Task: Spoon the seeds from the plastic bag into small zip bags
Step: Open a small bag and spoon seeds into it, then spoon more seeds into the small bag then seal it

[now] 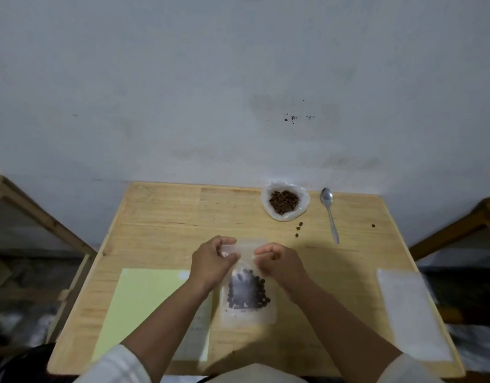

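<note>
Small zip bag (pixel 248 297) w/ dark seeds lies flat near the desk (pixel 161 217) front-centre, long axis running front-to-back, its zip mouth toward the back edge, right at the fingertips. Left hand (pixel 212 261) pinches the mouth's left end, fingers curled on the plastic; right hand (pixel 279 262) pinches the right end, also curled on it. Both equally near; the seal strip runs left-to-right between them, so prob. the sealing step, pressing along that line.

Seed supply: open plastic bag (pixel 285 201) at the back edge, right of centre. Spoon (pixel 330 214) lies just beside it on the right, bowl toward the back, nobody holding it. A few stray seeds on the wood between. Empty zip bags (pixel 409 310) at the right edge; green sheet (pixel 144 305) front-left.
</note>
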A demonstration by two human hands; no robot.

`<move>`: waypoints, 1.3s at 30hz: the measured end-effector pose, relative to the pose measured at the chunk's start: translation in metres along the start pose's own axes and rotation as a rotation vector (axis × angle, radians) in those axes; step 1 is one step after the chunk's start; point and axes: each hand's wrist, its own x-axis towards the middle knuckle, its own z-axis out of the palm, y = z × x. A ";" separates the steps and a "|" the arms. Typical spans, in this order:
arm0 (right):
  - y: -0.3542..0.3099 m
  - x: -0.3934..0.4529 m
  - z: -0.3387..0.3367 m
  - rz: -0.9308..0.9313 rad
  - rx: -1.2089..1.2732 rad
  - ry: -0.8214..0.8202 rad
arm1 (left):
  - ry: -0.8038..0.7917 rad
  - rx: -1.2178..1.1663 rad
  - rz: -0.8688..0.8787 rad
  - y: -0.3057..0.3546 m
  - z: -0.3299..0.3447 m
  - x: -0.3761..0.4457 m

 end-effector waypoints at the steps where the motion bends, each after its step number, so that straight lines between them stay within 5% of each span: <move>1: 0.013 -0.001 0.005 0.009 -0.066 0.032 | -0.009 0.059 -0.009 -0.010 0.007 -0.003; 5: 0.052 0.001 0.020 -0.049 -0.285 0.180 | -0.015 0.251 0.004 -0.042 0.032 -0.010; 12: 0.086 0.007 0.035 -0.384 -0.734 0.202 | -0.089 0.522 0.277 -0.067 0.054 -0.020; 20: 0.088 -0.005 0.034 -0.475 -1.103 -0.003 | -0.212 0.981 0.434 -0.083 0.067 -0.015; 27: 0.084 -0.008 0.023 -0.550 -1.182 -0.032 | -0.104 0.925 0.414 -0.057 0.063 -0.019; 31: 0.063 -0.012 -0.011 -0.719 -1.091 0.116 | -0.130 0.880 0.496 -0.032 0.078 -0.008; 33: 0.063 -0.009 -0.036 -0.670 -1.139 0.179 | -0.128 0.826 0.630 -0.019 0.096 -0.003; 39: 0.099 -0.017 -0.141 -0.214 -1.163 0.322 | -0.283 0.576 0.654 0.037 0.174 -0.016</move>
